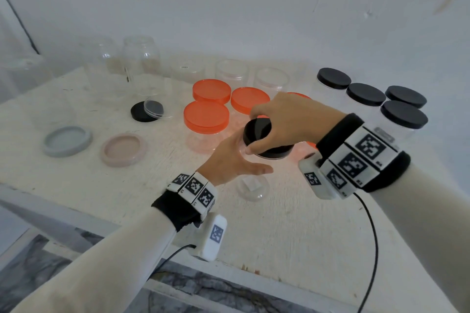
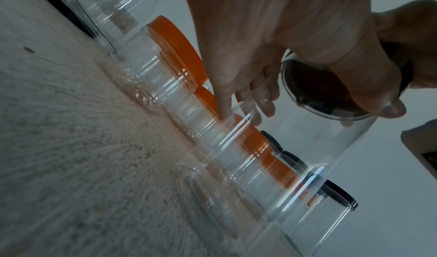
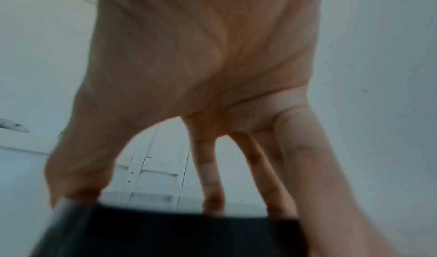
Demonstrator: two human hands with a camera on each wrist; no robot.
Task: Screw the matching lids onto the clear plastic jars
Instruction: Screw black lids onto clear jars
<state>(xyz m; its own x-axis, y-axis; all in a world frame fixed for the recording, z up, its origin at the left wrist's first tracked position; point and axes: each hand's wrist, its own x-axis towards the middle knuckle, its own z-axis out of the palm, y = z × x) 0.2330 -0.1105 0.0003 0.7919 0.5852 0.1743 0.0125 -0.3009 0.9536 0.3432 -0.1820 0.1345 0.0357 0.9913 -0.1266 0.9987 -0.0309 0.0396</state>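
Note:
I hold a clear plastic jar (image 1: 251,187) just above the white table (image 1: 279,231), near its middle. My left hand (image 1: 236,160) wraps the jar's side, thumb on the near side. My right hand (image 1: 279,119) comes down from above, and its fingertips grip the rim of a black lid (image 1: 262,134) sitting on the jar's mouth. The left wrist view has my left hand (image 2: 248,65) around the clear jar (image 2: 331,149), with the black lid (image 2: 331,85) at its top. In the right wrist view my right hand (image 3: 201,74) spreads its fingers (image 3: 210,186) over the black lid (image 3: 165,233).
Several orange-lidded jars (image 1: 206,115) stand just behind my hands. Several black-lidded jars (image 1: 404,114) are at the right. Open clear jars (image 1: 141,58) line the back. A grey lid (image 1: 67,141), a pink lid (image 1: 123,149) and a black lid (image 1: 142,112) lie at the left.

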